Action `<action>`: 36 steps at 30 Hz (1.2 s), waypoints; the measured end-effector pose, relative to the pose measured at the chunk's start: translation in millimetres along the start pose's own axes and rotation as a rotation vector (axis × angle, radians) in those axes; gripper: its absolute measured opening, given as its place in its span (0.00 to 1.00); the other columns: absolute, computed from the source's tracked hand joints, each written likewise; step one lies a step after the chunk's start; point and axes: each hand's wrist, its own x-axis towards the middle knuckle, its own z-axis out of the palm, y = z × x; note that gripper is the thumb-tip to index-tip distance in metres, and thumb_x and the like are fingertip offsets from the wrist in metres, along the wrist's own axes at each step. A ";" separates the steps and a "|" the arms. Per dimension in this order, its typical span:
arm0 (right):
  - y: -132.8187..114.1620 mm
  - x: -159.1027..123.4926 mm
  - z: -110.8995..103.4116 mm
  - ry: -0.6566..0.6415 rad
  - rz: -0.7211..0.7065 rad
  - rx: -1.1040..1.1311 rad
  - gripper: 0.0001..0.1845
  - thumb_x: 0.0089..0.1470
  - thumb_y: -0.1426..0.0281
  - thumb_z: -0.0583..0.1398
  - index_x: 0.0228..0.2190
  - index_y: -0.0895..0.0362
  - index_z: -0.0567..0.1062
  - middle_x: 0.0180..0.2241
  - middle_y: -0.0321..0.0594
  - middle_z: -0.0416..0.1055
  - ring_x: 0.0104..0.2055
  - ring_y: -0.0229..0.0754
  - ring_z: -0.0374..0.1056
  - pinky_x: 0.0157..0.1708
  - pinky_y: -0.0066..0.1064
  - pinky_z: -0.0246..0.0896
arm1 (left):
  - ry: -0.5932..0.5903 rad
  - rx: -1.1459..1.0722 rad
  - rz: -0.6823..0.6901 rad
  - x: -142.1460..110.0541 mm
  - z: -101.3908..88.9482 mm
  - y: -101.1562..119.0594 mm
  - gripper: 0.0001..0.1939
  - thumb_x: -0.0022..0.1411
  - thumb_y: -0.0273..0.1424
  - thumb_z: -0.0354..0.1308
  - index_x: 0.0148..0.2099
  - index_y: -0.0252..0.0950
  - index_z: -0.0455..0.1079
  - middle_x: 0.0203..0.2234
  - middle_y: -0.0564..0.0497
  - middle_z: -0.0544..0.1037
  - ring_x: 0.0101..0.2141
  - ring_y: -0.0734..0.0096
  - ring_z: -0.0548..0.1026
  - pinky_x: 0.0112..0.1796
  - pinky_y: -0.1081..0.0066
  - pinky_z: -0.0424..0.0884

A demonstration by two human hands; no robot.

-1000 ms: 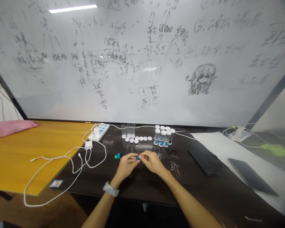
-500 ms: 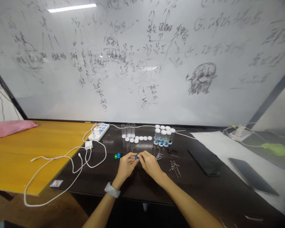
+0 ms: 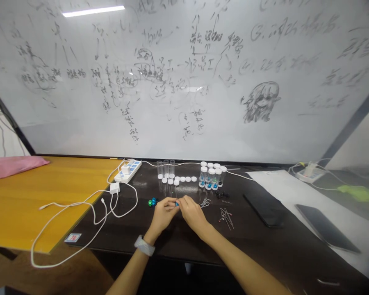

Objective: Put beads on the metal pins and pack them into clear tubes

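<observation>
Tiny blue bead (image 3: 177, 203) sits mid-table, pinched between the narrow-set fingertips (image 3: 174, 201) of the left hand (image 3: 162, 217) and right hand (image 3: 193, 215), since something that small needs a tight grip. Green and blue beads (image 3: 151, 202) lie just left, within easy reach.

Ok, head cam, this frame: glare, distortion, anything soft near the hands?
Head view: a bright streak of reflected light sits on the whiteboard; wide-angle distortion slants the whiteboard's side edges; the left hand and right hand show little blur, but the small blue piece between them is too small to make out in detail.
</observation>
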 end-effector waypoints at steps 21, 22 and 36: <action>128.8 1.8 -56.5 -0.412 0.210 0.276 0.06 0.53 0.70 0.61 0.29 0.56 0.80 0.29 0.40 0.77 0.31 0.42 0.70 0.32 0.30 0.59 | -0.163 -0.318 -0.222 -2.7 -2.8 6.5 0.20 0.48 0.33 0.74 0.43 0.35 0.75 0.31 0.49 0.81 0.39 0.61 0.81 0.45 0.67 0.71; 130.9 -0.3 -57.1 -0.450 0.185 0.273 0.06 0.53 0.71 0.61 0.29 0.57 0.80 0.30 0.40 0.76 0.31 0.42 0.70 0.33 0.29 0.59 | -0.176 -0.327 -0.228 -3.1 -2.5 7.8 0.21 0.47 0.33 0.74 0.43 0.34 0.75 0.30 0.49 0.81 0.39 0.62 0.81 0.46 0.67 0.71; 110.5 -10.0 -56.6 -0.497 0.002 0.217 0.07 0.56 0.78 0.56 0.29 0.57 0.71 0.33 0.43 0.70 0.38 0.44 0.64 0.40 0.32 0.58 | -0.230 -0.330 -0.242 -5.9 -2.3 14.0 0.20 0.48 0.33 0.74 0.43 0.34 0.75 0.31 0.48 0.81 0.38 0.62 0.81 0.45 0.68 0.70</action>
